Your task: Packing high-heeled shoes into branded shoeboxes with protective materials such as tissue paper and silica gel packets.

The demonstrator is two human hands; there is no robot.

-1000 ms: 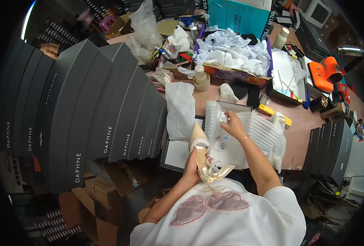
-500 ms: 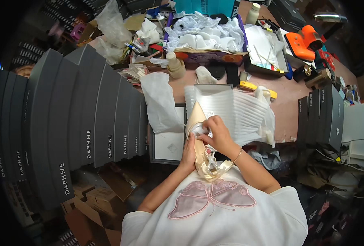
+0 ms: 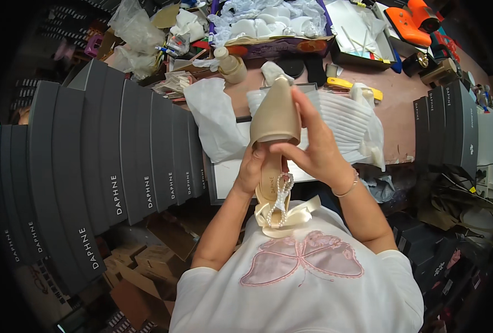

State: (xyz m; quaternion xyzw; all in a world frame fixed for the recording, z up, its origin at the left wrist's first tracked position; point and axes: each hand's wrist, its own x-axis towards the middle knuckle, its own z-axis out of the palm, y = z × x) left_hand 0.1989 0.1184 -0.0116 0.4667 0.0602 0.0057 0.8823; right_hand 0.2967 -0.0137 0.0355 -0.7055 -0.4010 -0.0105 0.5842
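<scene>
A beige pointed-toe shoe [image 3: 276, 119] is held up between my hands, toe tilted upward and away from me. Pearl strings [image 3: 282, 194] and a cream satin ribbon [image 3: 296, 213] hang at its heel end, against my shirt. My left hand [image 3: 251, 171] grips the sole's left edge just below the vamp; its fingertips are hidden underneath. My right hand [image 3: 319, 145] has its fingers along the right side of the toe and its thumb at the shoe's opening. Underneath lies an open shoebox [image 3: 222, 190] with white tissue paper [image 3: 216, 116] over its edge.
Tall stacks of dark grey shoeboxes [image 3: 107, 150] rise on the left, with a shorter stack [image 3: 452, 122] on the right. White pleated wrapping [image 3: 341, 119], a yellow cutter [image 3: 354, 87], a cream bottle [image 3: 231, 65] and a carton of white stuffing [image 3: 279, 47] lie across the table.
The shoe has come up with its toe raised toward the camera. My right hand has left the shoe's opening and moved to the toe's right side.
</scene>
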